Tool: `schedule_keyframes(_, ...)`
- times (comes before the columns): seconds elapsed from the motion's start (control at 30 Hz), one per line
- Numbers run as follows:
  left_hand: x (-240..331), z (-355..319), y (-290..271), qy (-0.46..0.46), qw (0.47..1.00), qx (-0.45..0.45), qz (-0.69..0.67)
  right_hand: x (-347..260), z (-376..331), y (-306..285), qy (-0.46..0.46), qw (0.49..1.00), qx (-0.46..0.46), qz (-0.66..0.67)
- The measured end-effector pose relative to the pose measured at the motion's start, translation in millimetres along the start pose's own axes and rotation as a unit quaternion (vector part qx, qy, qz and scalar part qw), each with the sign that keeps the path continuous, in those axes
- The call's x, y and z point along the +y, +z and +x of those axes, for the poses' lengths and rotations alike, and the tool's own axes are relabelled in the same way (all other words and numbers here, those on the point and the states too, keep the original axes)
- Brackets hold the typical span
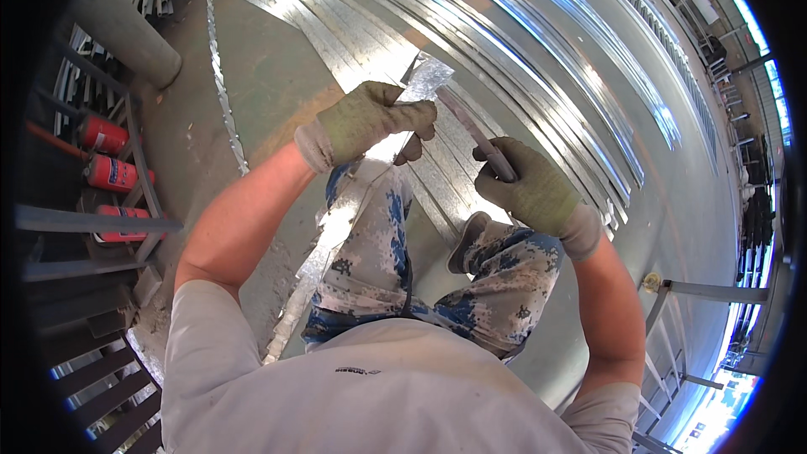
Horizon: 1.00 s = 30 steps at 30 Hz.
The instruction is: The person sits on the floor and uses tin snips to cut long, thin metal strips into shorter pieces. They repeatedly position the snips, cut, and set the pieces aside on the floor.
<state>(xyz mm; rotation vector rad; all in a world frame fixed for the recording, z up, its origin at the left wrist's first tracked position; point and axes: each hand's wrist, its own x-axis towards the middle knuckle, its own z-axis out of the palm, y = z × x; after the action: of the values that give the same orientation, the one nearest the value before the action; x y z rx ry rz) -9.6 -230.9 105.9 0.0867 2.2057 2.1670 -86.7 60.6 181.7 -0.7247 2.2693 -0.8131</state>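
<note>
One shiny metal strip (430, 76) is gripped by the left hand (366, 124), whose gloved fingers are closed around it in front of the camouflage trousers (378, 240). The strip's upper end is extended past the fingertips, away from the body, and its lower length appears to be slanted down beside the left leg. A slim dark tool (465, 120) is held in the right hand (534, 189), also gloved, with fingers and thumb closed around its near end and its far end directed toward the strip. Whether contact is made there cannot quite be told, as the glare is strong.

Beyond the hands, flat metal pieces (307, 13) are spread over the floor (269, 76), with longer metal bars (542, 13) laid out to their right. Farther left, a narrow jagged strip (220, 80) is laid near a thick round pillar (126, 29); red cylinders (113, 173) are kept by a dark metal frame (92, 223).
</note>
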Motion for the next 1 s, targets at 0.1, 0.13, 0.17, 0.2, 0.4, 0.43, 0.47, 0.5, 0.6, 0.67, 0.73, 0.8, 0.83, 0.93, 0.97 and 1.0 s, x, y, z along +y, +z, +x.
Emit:
schedule_keyframes(0.1, 19.5, -4.1, 1.9, -0.025, 1.0, -0.011, 0.009, -4.3, -3.2, 0.7, 0.01, 1.0, 0.011, -0.001)
schedule_keyframes(0.13, 15.6, -4.4, 2.0, -0.021, 0.999, -0.002, 0.026, -5.8, -3.2, 0.9, 0.011, 1.0, 0.009, -0.002)
schedule_keyframes(0.17, 15.1, -5.2, 1.8, -0.026, 1.0, 0.001, 0.018, -7.0, -3.1, 0.9, 0.011, 1.0, 0.008, -0.003)
schedule_keyframes(0.2, 14.6, -5.1, 2.1, -0.029, 1.0, 0.002, 0.01, -7.2, -3.1, 0.5, 0.012, 1.0, 0.008, -0.004)
schedule_keyframes(0.4, 27.1, -3.1, -4.5, -0.09, 0.993, -0.054, -0.049, 5.0, 2.7, 6.1, -0.005, 0.998, 0.042, -0.036)
schedule_keyframes(0.43, 22.3, -3.1, -5.5, -0.088, 0.993, -0.052, -0.062, 2.1, 2.9, 7.3, -0.005, 0.997, 0.052, -0.052)
schedule_keyframes(0.47, 18.5, -3.0, -6.2, -0.086, 0.992, -0.051, -0.076, -3.0, 3.0, 8.8, -0.005, 0.996, 0.062, -0.068)
schedule_keyframes(0.5, 15.9, -2.3, -3.8, -0.09, 0.993, -0.024, -0.075, -6.3, 2.8, 10.1, -0.003, 0.994, 0.072, -0.086)
schedule_keyframes(0.6, 11.3, -2.3, 2.5, -0.097, 0.992, 0.028, -0.082, -9.6, 6.1, 13.7, 0.01, 0.989, 0.085, -0.12)
schedule_keyframes(0.67, 9.3, -2.9, 2.5, -0.093, 0.99, 0.028, -0.098, -12.1, 8.8, 14.9, 0.024, 0.988, 0.081, -0.128)
schedule_keyframes(0.73, 8.8, -1.0, 1.7, -0.087, 0.993, 0.024, -0.076, -9.4, 9.6, 16.0, 0.011, 0.984, 0.091, -0.152)
schedule_keyframes(0.8, 8.9, -0.3, 0.6, -0.096, 0.993, 0.024, -0.072, 2.7, 13.1, 20.8, -0.03, 0.976, 0.112, -0.185)
schedule_keyframes(0.83, 9.2, -0.6, 0.1, -0.109, 0.991, 0.026, -0.077, 3.2, 14.1, 21.6, -0.023, 0.975, 0.109, -0.192)
schedule_keyframes(0.93, 7.1, -0.9, -2.4, -0.12, 0.989, 0.017, -0.089, 0.6, 15.1, 23.9, -0.014, 0.97, 0.115, -0.213)
schedule_keyframes(0.97, 6.5, -0.7, -3.0, -0.12, 0.988, 0.011, -0.092, 2.6, 15.6, 26.5, -0.02, 0.968, 0.125, -0.219)
schedule_keyframes(1.0, 6.7, -0.7, -2.8, -0.118, 0.989, 0.012, -0.093, 3.6, 16.1, 29.1, -0.027, 0.965, 0.133, -0.224)
